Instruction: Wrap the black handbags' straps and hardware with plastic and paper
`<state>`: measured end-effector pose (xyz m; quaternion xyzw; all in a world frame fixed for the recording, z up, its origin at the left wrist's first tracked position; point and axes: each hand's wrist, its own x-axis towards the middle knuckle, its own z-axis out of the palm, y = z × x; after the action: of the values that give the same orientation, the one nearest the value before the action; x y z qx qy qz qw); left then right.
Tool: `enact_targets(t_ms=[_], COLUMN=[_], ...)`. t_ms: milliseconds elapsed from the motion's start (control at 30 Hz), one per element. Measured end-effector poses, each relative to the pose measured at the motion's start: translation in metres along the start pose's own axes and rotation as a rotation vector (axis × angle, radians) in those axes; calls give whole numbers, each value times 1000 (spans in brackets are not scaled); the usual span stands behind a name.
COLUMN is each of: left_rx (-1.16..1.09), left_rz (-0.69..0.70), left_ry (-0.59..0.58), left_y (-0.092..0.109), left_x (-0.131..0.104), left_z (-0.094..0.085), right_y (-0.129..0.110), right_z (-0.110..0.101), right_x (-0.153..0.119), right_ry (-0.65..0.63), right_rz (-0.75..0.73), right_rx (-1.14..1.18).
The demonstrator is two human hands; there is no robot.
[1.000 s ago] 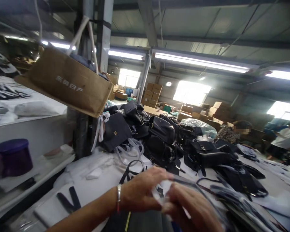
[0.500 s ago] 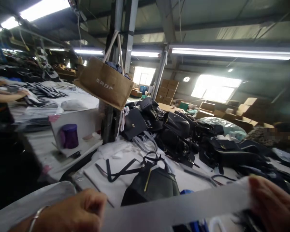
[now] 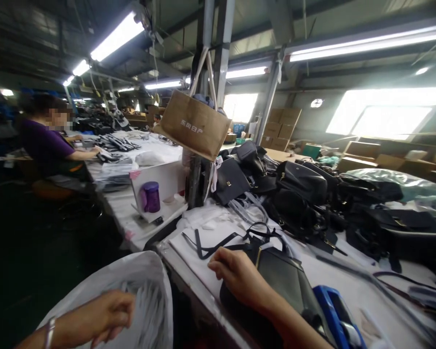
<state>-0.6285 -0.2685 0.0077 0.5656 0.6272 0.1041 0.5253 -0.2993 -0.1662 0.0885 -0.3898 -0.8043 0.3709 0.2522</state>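
My left hand [image 3: 111, 312], with a bracelet at the wrist, hangs over a large white sack [image 3: 167, 295]. Its fingers droop loosely apart and nothing shows in them. Crumpled whitish sheets [image 3: 147, 308] lie inside the sack. My right hand [image 3: 236, 271] is above the left side of a black backpack [image 3: 285, 274] with a gold zip, its fingers curled in with nothing seen in them. The backpack lies on the white table, its thin straps [image 3: 212, 247] spread to the left. A blue tape dispenser [image 3: 337, 315] is to the right of my right forearm.
Black bags [image 3: 301, 182] are heaped across the back of the table. A purple mug [image 3: 151, 196] stands in a white open box. A brown bag [image 3: 196, 123] hangs from the post. At the left, a person in a purple shirt [image 3: 49, 138] works at another table.
The pale sheet stretched between my hands is no longer held. My right hand has come left over the backpack. The view has turned left, bringing the sack and the other person into sight.
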Motion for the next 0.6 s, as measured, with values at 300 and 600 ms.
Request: enact_targets(t_ms=[300,600], left_rx=[-106,345], left_rz=[-86,-308], left_ry=[348,459], left_y=[-87,-134], left_x=[57,5], left_z=[35,35], right_y=[36,71], right_z=[47,96], right_x=[-42,-48], right_ry=[-131,-273], right_rz=[177,232], right_rx=[-184,3])
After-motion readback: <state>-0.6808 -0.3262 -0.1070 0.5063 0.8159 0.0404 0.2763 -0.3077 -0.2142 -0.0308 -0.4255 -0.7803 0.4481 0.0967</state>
